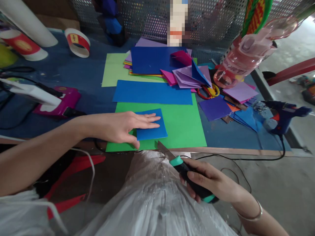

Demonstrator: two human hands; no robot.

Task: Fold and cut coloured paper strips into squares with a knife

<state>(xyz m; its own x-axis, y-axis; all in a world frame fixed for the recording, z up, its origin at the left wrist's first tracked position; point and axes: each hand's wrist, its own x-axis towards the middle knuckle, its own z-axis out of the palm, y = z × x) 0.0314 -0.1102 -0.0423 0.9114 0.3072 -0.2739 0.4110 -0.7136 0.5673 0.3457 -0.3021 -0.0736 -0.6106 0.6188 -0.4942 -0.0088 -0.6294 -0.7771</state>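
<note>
My left hand [130, 126] lies flat with its fingers stretched over a small blue paper square [154, 132], pressing it onto a green sheet [183, 126]. In my right hand [206, 180] is a black and teal utility knife [189, 177], its blade extended and pointing up and left. The blade tip is just below the blue square, near the table's front edge, and does not seem to touch the square. Behind the square a long blue paper strip [152, 92] lies across the top of the green sheet.
Stacked coloured papers [152, 60] and scissors [209, 92] lie at the back. To the right stand a pink bottle [240, 62] and a blue glue gun [283, 114] with its cord along the front edge. A magenta power strip [71, 98] and paper cups [78, 42] are at left.
</note>
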